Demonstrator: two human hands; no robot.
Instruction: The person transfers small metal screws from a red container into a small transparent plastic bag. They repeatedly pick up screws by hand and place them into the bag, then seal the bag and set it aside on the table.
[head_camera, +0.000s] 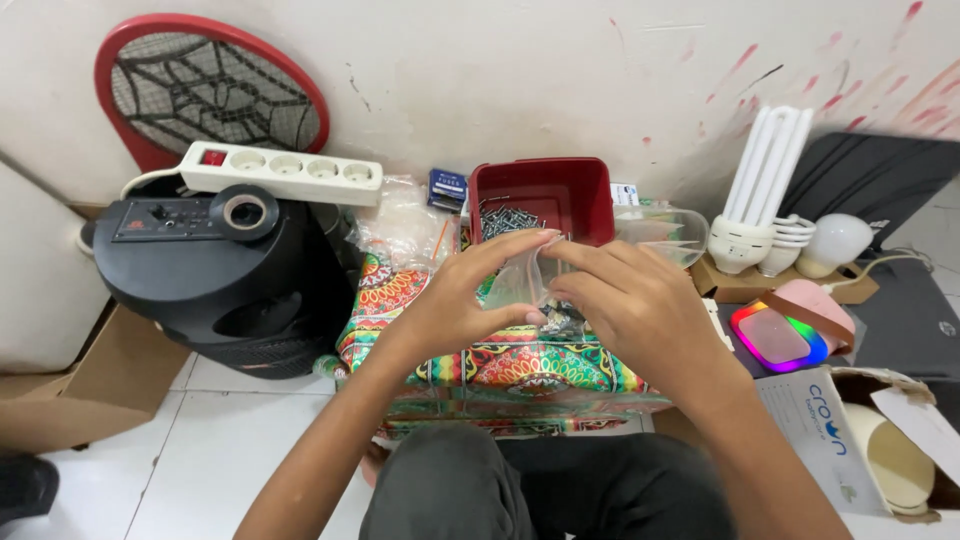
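Observation:
My left hand and my right hand both pinch a small clear plastic bag above a colourful patterned cloth. Small dark metal parts show inside the bag's lower end. Just beyond my fingers stands a red plastic box holding several screws.
A black round appliance with a white power strip and tape roll sits at left, a red racket-shaped swatter behind. Right: white lamp bulbs, a glowing coloured light, cardboard boxes, a clear container.

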